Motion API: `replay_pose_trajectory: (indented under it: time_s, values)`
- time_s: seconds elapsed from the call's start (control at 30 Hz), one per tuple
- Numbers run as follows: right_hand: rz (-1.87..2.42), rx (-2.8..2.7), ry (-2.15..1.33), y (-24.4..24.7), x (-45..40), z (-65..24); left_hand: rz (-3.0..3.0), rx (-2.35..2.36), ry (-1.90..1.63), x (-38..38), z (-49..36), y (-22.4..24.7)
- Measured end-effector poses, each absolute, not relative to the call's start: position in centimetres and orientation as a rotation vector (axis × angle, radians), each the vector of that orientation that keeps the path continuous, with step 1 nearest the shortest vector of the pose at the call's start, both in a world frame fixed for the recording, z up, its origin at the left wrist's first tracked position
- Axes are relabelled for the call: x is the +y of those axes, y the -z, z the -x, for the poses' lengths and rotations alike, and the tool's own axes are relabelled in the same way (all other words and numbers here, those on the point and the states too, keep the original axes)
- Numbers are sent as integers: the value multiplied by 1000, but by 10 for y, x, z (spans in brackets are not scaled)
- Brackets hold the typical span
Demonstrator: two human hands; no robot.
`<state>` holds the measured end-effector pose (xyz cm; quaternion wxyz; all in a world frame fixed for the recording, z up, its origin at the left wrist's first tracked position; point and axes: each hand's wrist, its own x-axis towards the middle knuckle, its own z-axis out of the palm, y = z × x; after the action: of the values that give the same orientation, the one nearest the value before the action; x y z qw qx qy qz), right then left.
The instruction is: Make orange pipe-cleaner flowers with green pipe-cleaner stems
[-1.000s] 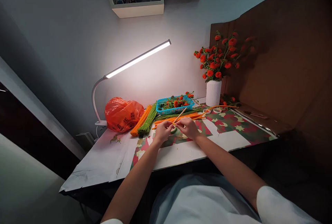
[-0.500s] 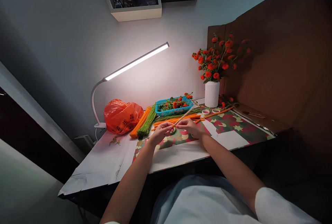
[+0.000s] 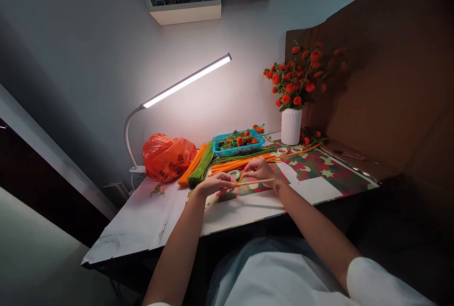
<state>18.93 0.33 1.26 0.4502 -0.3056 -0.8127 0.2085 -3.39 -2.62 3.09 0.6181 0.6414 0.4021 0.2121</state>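
Observation:
My left hand (image 3: 219,183) pinches one end of a thin wooden stick (image 3: 257,182), which lies nearly level and points right under my other wrist. A bit of orange pipe cleaner (image 3: 241,178) is at the stick's left end. Just above the stick, the fingers of my right hand (image 3: 258,169) are closed on the free part of this orange piece. A roll of green tape (image 3: 234,174) lies on the patterned mat (image 3: 322,171) behind the fingertips.
Orange (image 3: 193,166) and green stem bundles (image 3: 203,166) lie beside a red plastic bag (image 3: 166,157). Behind stand a blue basket (image 3: 238,150) of flowers, a white vase (image 3: 291,127) with orange flowers, and a lamp (image 3: 187,80). Cardboard (image 3: 383,74) rises at right.
The stick has swung from slanting up and right to nearly level. My right hand has risen a little above it, and the tape roll is more exposed. The view has shifted slightly.

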Motion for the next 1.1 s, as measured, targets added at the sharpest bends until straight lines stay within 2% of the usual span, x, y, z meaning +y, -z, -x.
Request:
replay_pose_trajectory:
  time_s: [0.17, 0.47, 0.8, 1.1]
  values:
    - [751, -2057, -371, -11, 4, -190, -1471, 950, -405, -26, 37, -31]
    - [764, -2061, -333, -10, 2, -189, -1455, 926, -342, -23, 44, -29]
    - [779, -1973, -256, -13, 3, -189, -1606, 1136, -468, -23, 36, -29]
    - [783, -1881, 19, -14, -1, -185, -1637, 1192, -696, -20, 16, -18]
